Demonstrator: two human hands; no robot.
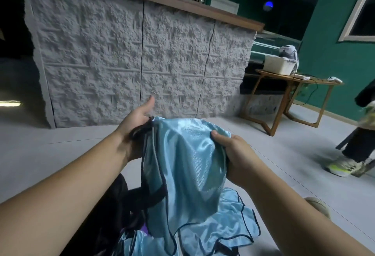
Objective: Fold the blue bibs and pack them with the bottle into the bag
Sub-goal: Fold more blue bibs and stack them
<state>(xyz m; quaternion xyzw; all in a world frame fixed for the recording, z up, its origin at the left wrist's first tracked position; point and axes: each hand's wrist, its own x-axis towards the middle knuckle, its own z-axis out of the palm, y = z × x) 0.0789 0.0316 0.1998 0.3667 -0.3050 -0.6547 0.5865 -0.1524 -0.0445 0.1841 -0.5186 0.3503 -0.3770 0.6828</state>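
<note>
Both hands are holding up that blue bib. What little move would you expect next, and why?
Probably pulling the hands apart to spread the bib flat. The left hand pinches its dark-trimmed edge, the right hand grips the other side, and the cloth hangs bunched between them, too crumpled to fold.

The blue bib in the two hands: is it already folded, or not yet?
Not yet folded. The blue bib hangs loose and bunched between the left hand and the right hand, which grip its top.

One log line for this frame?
stage: folding | left hand: grips bib edge | right hand: grips bib | more bibs below
</note>
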